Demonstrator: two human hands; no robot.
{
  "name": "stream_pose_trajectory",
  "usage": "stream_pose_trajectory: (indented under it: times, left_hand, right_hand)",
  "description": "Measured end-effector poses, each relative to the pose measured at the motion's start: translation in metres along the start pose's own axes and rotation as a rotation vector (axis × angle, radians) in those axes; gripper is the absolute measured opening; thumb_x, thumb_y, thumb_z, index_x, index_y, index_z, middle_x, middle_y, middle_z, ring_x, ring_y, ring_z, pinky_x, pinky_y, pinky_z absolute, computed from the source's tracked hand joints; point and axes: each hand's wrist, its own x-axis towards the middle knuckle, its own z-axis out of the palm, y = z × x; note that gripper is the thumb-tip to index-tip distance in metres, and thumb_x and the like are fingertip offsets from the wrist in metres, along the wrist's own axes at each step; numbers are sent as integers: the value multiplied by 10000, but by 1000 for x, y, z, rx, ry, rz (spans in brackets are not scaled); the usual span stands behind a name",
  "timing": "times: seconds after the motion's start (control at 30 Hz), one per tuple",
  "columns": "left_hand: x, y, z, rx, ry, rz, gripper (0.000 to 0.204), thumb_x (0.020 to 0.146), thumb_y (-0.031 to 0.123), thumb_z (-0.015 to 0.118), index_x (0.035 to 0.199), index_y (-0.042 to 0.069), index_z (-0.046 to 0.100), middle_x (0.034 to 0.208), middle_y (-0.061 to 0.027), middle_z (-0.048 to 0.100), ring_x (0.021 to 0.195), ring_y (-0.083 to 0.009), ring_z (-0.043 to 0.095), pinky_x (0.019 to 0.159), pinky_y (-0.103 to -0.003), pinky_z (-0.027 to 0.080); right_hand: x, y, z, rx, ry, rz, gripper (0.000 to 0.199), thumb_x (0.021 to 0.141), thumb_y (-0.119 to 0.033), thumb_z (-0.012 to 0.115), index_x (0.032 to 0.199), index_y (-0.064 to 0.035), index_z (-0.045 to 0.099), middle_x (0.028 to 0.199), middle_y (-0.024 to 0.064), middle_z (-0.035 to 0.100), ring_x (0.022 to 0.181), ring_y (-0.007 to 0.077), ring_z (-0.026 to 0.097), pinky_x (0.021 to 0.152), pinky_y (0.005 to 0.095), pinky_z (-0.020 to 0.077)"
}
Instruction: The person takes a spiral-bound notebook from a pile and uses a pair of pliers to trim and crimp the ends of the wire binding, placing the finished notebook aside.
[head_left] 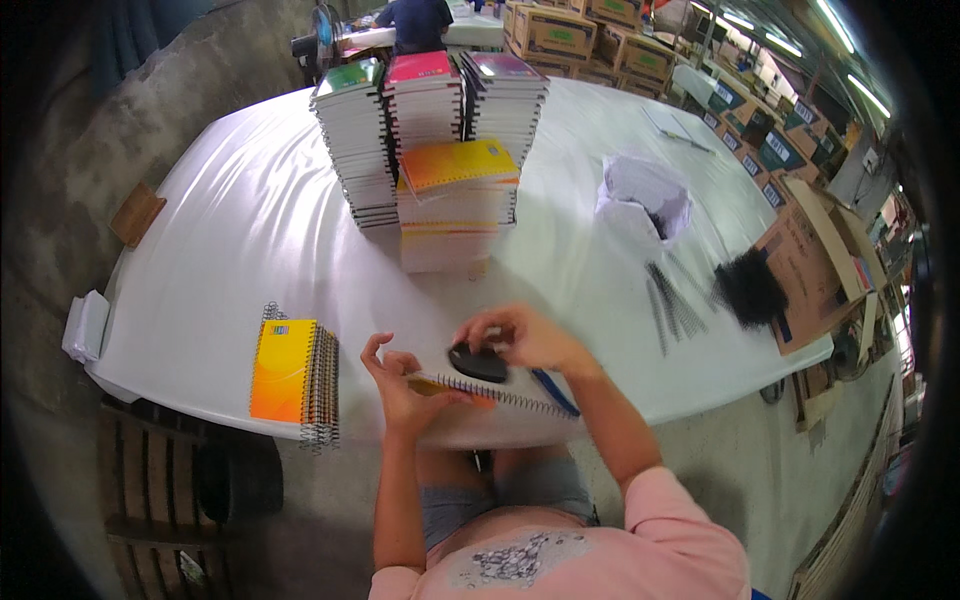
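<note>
My left grip (pixel 409 402) pinches a white-paged, wire-bound notebook (pixel 521 388), likely light, bendy and best edge-held; my right grip (pixel 516 336) clasps a rounded black object (pixel 478 365).

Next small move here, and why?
Probably ease the black block down along the notebook's spiral edge. The left hand grips one end of the notebook, and the right hand holds the block over it, right beside the spiral. Whether the block already touches the notebook is hard to tell, so a gentle move seems best.
</note>
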Motion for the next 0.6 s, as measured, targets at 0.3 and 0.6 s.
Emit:
stream_pose_trajectory:
  times: [0.3,0.6]
  left_hand:
    - [3,-7,8,-309,-12,-294,911,343,192,938,959,88,276,1101,-96,328,856,-161,406,793,-299,404]
    - [-5,-17,8,-306,-115,-269,978,364,215,936,1063,56,271,1109,-75,297,1032,-192,400,942,-341,394]
  right_hand:
    - [25,1,1,-113,-104,-62,314,610,183,592,871,16,641,1063,135,633,1052,214,565,915,336,452]
    - [34,9,25,-274,-199,-141,321,636,170,542,893,9,649,995,94,645,1034,178,570,920,336,464]
